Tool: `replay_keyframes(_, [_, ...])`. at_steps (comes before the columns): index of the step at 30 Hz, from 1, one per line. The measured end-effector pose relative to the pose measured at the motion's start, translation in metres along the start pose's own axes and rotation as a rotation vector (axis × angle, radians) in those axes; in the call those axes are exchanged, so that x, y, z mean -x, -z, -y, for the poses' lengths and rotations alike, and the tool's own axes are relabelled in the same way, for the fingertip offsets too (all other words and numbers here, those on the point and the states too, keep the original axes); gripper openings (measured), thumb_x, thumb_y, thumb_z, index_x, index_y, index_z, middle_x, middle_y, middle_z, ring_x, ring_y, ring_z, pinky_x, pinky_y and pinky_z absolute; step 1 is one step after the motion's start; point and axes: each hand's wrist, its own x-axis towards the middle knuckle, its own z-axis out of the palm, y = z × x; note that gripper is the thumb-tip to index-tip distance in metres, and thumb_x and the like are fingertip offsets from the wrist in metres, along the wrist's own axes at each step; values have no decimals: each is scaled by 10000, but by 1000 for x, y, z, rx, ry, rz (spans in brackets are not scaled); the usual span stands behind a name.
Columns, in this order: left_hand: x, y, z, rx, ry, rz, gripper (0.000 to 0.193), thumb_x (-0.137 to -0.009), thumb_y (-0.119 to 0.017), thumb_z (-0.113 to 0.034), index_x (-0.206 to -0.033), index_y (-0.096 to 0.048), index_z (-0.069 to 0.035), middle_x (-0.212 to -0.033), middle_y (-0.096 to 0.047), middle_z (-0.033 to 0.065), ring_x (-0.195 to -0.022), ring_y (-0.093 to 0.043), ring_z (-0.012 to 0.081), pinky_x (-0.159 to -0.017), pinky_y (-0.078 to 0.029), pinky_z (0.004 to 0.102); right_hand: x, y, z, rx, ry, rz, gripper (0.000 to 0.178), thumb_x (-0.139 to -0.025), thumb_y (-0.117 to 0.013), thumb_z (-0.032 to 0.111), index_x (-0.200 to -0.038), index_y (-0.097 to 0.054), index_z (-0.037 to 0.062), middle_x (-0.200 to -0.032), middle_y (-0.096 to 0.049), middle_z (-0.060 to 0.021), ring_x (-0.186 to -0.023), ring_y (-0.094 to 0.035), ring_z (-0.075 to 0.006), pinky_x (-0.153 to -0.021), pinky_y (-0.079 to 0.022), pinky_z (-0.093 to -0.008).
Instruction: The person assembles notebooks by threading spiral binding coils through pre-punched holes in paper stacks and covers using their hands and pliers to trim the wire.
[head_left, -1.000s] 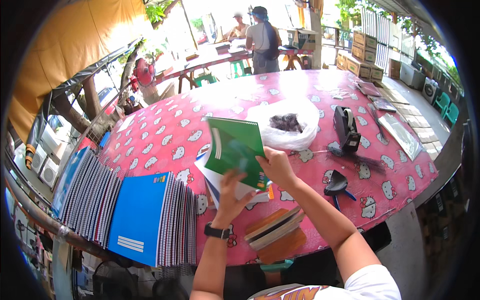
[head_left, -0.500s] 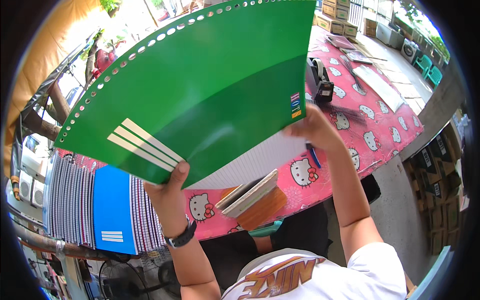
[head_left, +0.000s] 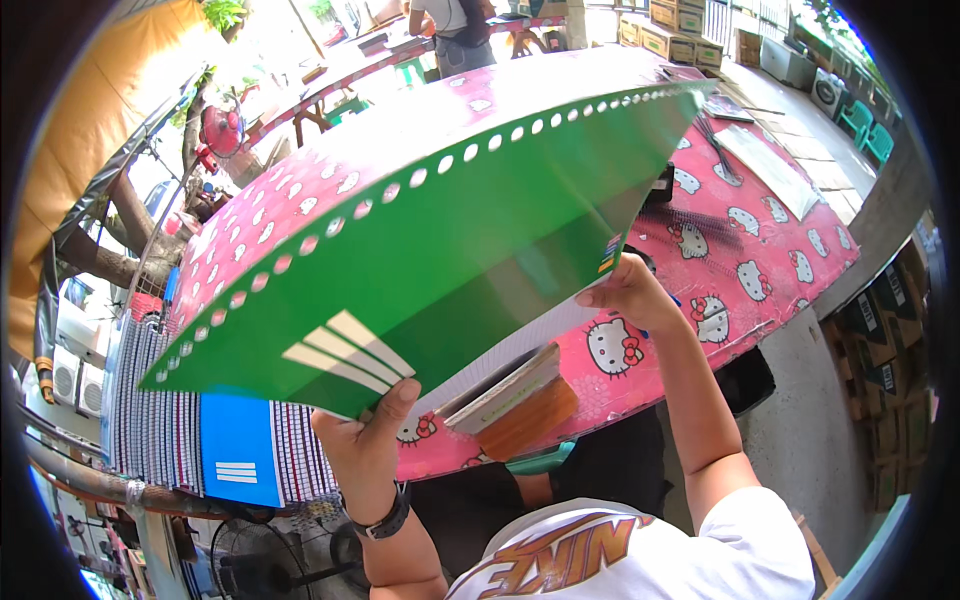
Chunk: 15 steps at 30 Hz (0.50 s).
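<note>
Pink patterned table (head_left: 655,375) below. Green punched cover (head_left: 430,260) over lined sheets (head_left: 565,320), held tilted above it, holed edge away from the person. Spiral notebooks (head_left: 150,430) rowed at left, one blue face showing. Wooden block (head_left: 530,420) near front edge. Hands apart: left hand (head_left: 365,430) pinching cover's near-left corner, right hand (head_left: 640,295) gripping near-right.

This looks like an open-air bookbinding workshop: a green cover (head_left: 500,220) punched along one edge, rows of spiral-bound notebooks (head_left: 150,420) and loose wire coils (head_left: 690,225) at a pink table (head_left: 235,240), with stacked cartons (head_left: 885,400), an orange tarpaulin (head_left: 100,130) and tree trunks (head_left: 118,215) around.
</note>
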Motion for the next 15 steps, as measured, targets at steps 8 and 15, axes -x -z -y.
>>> replay_keyframes(8, [16, 0, 3, -59, -4, 3, 202, -742, -748, -58, -887, -641, 33, -790, -649, 37, -676, -575, 101, -597, -449, 217, 6, 7, -12, 36, -48, 21, 220, -772, -681, -31, -977, -649, 42, -877, -635, 46, -810, -542, -39, -736, -468, -236])
replay_keyframes(15, [36, 30, 76, -100, 172, 30, 254, -749, -748, -82, -950, -625, 13, -836, -645, 23, -715, -573, 72, -622, -445, 204, 33, 4, -59, 370, -152, 31, 277, -758, -685, -31, -1019, -625, 41, -900, -665, -4, -819, -552, -54, -750, -488, -270])
